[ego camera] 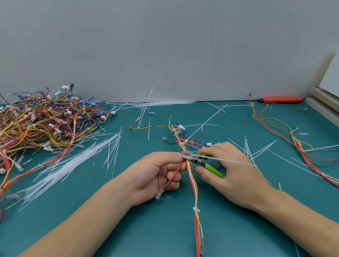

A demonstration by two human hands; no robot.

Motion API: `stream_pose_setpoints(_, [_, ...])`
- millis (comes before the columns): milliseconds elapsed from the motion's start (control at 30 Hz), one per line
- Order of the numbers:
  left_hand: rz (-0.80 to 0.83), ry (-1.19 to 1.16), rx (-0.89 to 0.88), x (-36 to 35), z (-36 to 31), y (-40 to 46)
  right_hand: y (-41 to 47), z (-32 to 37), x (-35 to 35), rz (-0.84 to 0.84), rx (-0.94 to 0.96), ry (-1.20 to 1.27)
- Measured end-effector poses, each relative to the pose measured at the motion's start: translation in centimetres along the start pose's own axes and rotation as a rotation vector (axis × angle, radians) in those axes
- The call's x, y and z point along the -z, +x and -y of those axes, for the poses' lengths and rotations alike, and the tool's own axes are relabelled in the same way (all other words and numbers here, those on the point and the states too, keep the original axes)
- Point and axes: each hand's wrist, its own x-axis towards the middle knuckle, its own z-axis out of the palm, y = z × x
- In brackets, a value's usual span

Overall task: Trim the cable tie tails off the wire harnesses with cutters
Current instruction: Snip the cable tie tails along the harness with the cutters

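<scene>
Seemingly early on, I have my left hand (158, 171) pinching the harness (192, 179) mid-mat, my right hand (227, 164) gripping the cutters (200, 160) at its tie tail (233, 161), and a heap (31, 128) waiting.

Two hands (154, 170), one pair of cutters (200, 160), one orange tool (281, 99), wire harnesses (31, 124) beyond counting.

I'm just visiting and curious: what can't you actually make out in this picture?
- Head view: the cutters' blade tips, blurred and hidden by the left hand.
- Green handles mostly covered by the right hand.
- Wire harness cut off at the bottom edge.
</scene>
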Motion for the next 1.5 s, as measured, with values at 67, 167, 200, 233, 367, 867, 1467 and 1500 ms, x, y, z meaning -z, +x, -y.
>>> stream_pose_setpoints(67, [0.009,0.000,-0.010,-0.01,0.03,0.08,0.03,0.01,-0.01,-0.007,-0.002,0.010])
stream_pose_setpoints(167, [0.011,0.014,-0.016,-0.05,0.11,0.15,0.12,-0.09,-0.07,0.004,-0.019,0.024])
stream_pose_setpoints(200, [0.010,0.017,-0.018,-0.05,0.14,0.17,0.14,-0.15,-0.10,0.007,-0.024,0.023])
stream_pose_setpoints(233, [0.008,0.015,-0.019,-0.04,0.17,0.19,0.14,-0.20,-0.12,0.009,-0.027,0.021])
stream_pose_setpoints(367, [0.000,0.006,-0.019,-0.06,0.21,0.19,0.17,-0.39,-0.19,-0.003,-0.016,0.022])
stream_pose_setpoints(867, [-0.017,0.001,0.001,0.00,0.19,0.14,0.20,-0.27,-0.11,-0.016,-0.036,0.021])
stream_pose_setpoints(1467, [-0.009,0.008,-0.013,0.06,0.21,0.23,0.11,-0.20,0.06,0.033,-0.025,0.012])
stream_pose_setpoints(1500, [-0.006,0.008,-0.015,0.10,0.22,0.22,0.09,-0.22,0.02,0.028,-0.025,0.006])
